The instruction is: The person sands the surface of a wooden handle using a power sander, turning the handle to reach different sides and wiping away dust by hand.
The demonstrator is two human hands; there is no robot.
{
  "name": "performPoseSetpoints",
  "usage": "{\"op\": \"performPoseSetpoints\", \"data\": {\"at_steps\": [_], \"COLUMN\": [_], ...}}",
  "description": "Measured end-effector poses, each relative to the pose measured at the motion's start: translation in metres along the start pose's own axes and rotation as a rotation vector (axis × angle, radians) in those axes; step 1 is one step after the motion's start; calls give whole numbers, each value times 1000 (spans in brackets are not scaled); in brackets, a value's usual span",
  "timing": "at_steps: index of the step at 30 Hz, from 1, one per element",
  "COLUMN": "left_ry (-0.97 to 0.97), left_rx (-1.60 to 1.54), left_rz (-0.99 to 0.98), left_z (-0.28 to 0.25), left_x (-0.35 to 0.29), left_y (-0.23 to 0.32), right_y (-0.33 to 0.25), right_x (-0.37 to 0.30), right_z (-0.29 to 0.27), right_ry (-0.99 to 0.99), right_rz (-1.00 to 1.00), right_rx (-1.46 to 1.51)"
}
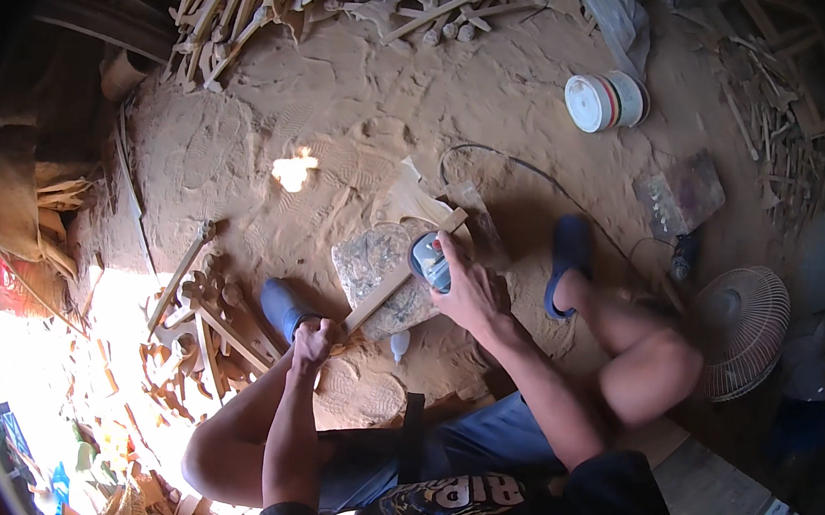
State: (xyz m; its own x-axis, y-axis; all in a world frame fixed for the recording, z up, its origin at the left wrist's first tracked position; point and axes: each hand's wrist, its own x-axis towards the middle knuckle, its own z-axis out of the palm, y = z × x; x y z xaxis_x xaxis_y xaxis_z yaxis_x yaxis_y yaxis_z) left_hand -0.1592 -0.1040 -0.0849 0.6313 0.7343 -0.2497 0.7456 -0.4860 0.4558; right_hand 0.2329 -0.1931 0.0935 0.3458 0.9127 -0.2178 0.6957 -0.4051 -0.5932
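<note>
My right hand [477, 296] is closed around a rounded grey and black hand sander [430, 261] with a small red spot. The sander rests on a wooden strip [383, 300], which lies slantwise over a rough stone block [364, 258]. At the strip's near end, my left hand [315, 340] is closed on it in a fist. The strip's far end [453, 222] shows beyond the sander. How the sander's underside meets the wood is hidden.
Carved wooden pieces [233, 7] are heaped at the back, with more [194, 325] beside my left leg. A white tub [593, 104] lies on its side on the sandy ground. A dark cable [542, 174] runs right, towards a fan [741, 332]. Small bottle [400, 345] near the block.
</note>
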Motion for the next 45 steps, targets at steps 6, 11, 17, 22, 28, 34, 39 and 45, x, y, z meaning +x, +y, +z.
{"op": "performPoseSetpoints", "data": {"at_steps": [6, 11, 17, 22, 28, 34, 39, 45], "left_ry": [32, -44, -12, -39, 33, -270, 247, 195], "left_rx": [-58, -153, -434, -265, -157, 182, -37, 71], "left_rz": [-16, -114, -404, -151, -25, -441, 111, 483], "left_z": [2, -1, -5, -9, -21, -48, -29, -29], "left_x": [-3, 19, 8, 4, 8, 42, 87, 130], "left_y": [-11, 22, 12, 0, 20, 117, 175, 119], "right_y": [25, 60, 12, 38, 97, 92, 24, -14], "right_x": [39, 42, 10, 29, 61, 26, -3, -39], "right_z": [-43, -27, -10, -11, -32, -55, -141, -218], "right_ry": [89, 222, 64, 92, 349, 528, 551, 386], "right_rz": [209, 165, 21, 142, 89, 125, -43, -79], "right_rx": [-10, -10, -18, 13, 174, 357, 562, 1145]}}
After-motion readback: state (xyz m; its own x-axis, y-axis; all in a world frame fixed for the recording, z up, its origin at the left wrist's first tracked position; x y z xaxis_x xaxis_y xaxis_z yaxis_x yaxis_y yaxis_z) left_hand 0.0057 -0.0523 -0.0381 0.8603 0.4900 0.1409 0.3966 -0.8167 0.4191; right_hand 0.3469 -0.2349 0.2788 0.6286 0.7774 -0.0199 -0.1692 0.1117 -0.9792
